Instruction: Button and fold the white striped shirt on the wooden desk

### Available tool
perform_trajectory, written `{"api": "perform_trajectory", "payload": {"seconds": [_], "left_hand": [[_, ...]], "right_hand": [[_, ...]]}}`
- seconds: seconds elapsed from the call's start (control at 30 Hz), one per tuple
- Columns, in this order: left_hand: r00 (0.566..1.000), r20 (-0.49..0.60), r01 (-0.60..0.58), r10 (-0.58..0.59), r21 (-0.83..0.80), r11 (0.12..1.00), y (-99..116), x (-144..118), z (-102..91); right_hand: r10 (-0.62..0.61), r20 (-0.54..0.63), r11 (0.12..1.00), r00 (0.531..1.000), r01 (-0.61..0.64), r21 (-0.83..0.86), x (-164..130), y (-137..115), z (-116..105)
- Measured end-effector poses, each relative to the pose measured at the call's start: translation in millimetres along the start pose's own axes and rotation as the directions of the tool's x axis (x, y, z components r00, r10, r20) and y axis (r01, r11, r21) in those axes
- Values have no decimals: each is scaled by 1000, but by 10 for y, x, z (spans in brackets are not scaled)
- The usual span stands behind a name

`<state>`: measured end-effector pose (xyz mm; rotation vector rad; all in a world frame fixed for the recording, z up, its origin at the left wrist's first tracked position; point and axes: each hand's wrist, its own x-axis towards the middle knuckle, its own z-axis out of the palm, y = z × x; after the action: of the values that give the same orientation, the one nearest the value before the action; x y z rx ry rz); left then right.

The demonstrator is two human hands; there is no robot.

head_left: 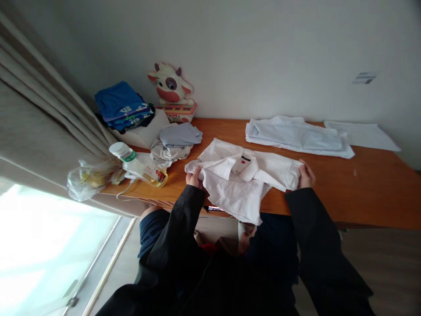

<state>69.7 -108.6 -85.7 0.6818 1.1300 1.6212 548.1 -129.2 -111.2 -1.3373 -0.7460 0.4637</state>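
A white striped collared shirt (226,193) lies spread across the wooden table, its collar and dark label facing up near the middle. Its lower part hangs over the table's front edge. On the left, my left hand (194,178) grips one side of the shirt at the sleeve, thumb on top. My right hand (305,175) is closed on the end of the other sleeve, at the right. Part of the fingers of both hands is hidden by the cloth.
Folded white clothing (296,136) lies at the back right beside a white sheet (362,135). To the left are a bottle (141,169), a plastic bag (87,180), crumpled grey cloth (180,134), a stack of folded clothes (120,103) on a white box, and a cow toy (173,90).
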Motion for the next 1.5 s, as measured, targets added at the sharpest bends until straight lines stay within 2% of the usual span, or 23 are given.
{"api": "perform_trajectory", "payload": {"seconds": [0.13, 0.23, 0.3, 0.37, 0.43, 0.53, 0.6, 0.67, 0.8, 0.9, 1.03, 1.23, 1.37, 1.5], "left_hand": [[994, 106, 38, -39, 9, 999, 101, -197, -81], [980, 188, -91, 68, 119, 989, 55, -344, -75], [966, 226, -176, 129, 201, 964, 17, -398, -64], [959, 250, -199, 137, 243, 949, 1, -423, -58], [948, 291, -214, 127, 288, 934, 12, -439, -61], [918, 378, -290, 119, 437, 852, 54, -478, -72], [903, 413, -346, 120, 531, 774, 78, -512, -81], [898, 415, -384, 145, 579, 720, 89, -542, -86], [888, 406, -434, 215, 588, 683, 92, -573, -85], [882, 431, -441, 190, 614, 655, 90, -585, -84], [859, 484, -486, 170, 665, 567, 61, -589, -92], [851, 497, -497, 169, 659, 565, 16, -580, -101], [816, 547, -559, 188, 660, 502, 52, -598, -77], [789, 598, -588, 139, 672, 449, 112, -634, -41]], "right_hand": [[-1, 120, 998, 993, -6, 64, -72, -19, -31], [-126, 149, 992, 981, 128, -4, -182, -41, 3], [-212, 207, 968, 955, 234, -88, -288, -85, 46], [-259, 304, 928, 917, 324, -186, -408, -156, 94], [-287, 440, 843, 851, 442, -305, -529, -242, 146], [-280, 628, 624, 727, 634, -456, -687, -348, 231], [-263, 678, 484, 686, 702, -522, -761, -376, 277], [-259, 683, 421, 683, 716, -556, -799, -367, 302], [-276, 679, 404, 681, 723, -560, -788, -300, 295], [-285, 684, 392, 671, 733, -555, -764, -273, 283], [-277, 687, 390, 672, 732, -559, -763, -282, 286], [-266, 691, 394, 672, 730, -558, -778, -296, 296], [-266, 694, 383, 669, 734, -560, -782, -313, 289], [-263, 706, 372, 658, 744, -555, -784, -336, 277]]}}
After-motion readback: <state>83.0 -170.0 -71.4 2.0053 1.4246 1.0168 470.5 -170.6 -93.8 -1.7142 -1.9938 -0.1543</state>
